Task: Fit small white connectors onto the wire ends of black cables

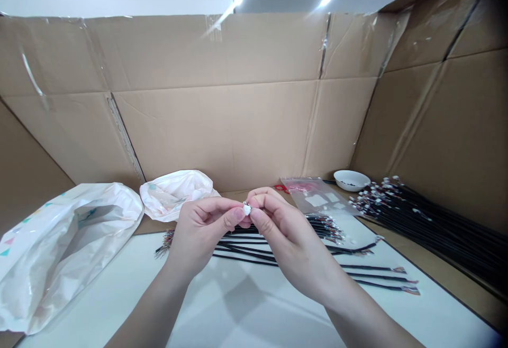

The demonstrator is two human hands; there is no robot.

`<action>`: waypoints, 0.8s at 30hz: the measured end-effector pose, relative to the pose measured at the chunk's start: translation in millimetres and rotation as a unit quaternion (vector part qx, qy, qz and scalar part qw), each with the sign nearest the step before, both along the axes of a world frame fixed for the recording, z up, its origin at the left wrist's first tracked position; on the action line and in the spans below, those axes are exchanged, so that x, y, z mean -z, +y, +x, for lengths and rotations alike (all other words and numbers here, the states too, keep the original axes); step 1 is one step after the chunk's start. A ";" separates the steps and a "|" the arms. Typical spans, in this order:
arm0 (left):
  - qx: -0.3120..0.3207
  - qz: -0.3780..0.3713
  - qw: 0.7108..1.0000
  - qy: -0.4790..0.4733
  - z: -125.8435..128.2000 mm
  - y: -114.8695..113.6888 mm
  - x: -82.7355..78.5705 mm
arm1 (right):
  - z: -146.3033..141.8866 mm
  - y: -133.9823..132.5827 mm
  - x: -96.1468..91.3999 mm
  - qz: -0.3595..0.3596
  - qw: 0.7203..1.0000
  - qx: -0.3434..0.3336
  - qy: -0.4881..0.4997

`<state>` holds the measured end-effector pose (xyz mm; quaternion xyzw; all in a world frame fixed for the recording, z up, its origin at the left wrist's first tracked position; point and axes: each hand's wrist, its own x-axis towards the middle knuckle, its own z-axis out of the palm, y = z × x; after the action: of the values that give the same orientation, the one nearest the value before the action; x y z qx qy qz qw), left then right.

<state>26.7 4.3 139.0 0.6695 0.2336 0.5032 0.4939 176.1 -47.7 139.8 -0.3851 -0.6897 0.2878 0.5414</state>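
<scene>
Bare forearms (151, 313) reaching in from the near edge over the white bench (254, 311), both hands close together and curled inward. Between them, just above the bench, a tiny white connector (246, 209), pinched from either side by the left hand (202, 231) and the right hand (289, 239), with a glint of metal at its top edge. Almost certainly very light, hard and easy to drop, with delicate metal parts; safest held by its plastic body between the fingertips. Directly below, loosely spread black cables (278, 250) with thin coloured wire ends. Farther right, a dense stack of black leads (432, 229) tipped with white connectors. Toward the far edge, a clear plastic bag (313, 195) and a small white bowl (351, 180) holding dark bits. On the left, a large white plastic sack (59, 258) and a smaller white sack (177, 194), with a cardboard wall (222, 99) behind everything.
</scene>
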 end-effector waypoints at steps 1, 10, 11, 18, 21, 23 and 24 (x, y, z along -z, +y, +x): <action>-0.002 -0.002 1.000 0.001 0.1 0.2 0.6 | -1.1 0.2 0.3 0.000 1.000 0.004 0.004; 0.000 -0.008 1.000 -0.017 3.1 2.1 1.5 | -4.9 4.9 3.9 -0.005 0.998 -0.012 0.053; 0.002 -0.009 1.000 -0.022 3.4 2.1 1.1 | -4.4 5.8 4.0 -0.005 0.998 -0.013 0.059; 0.004 -0.003 1.000 -0.018 3.8 -2.5 -2.9 | -3.1 3.7 1.8 0.065 0.994 0.082 0.005; -0.014 0.003 1.000 0.004 3.3 -4.8 -4.7 | -3.8 1.3 0.6 0.087 0.990 0.110 -0.018; -0.017 0.013 1.000 0.010 2.7 -5.5 -5.4 | -3.6 0.9 0.6 0.084 0.991 0.103 -0.018; -0.015 0.017 1.000 0.011 2.3 -5.6 -5.6 | -3.3 1.0 0.7 0.081 0.992 0.097 -0.015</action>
<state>29.0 -1.3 144.6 0.6800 0.2404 0.5065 0.4725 172.9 -46.7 139.1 -0.4097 -0.6783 0.1714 0.5854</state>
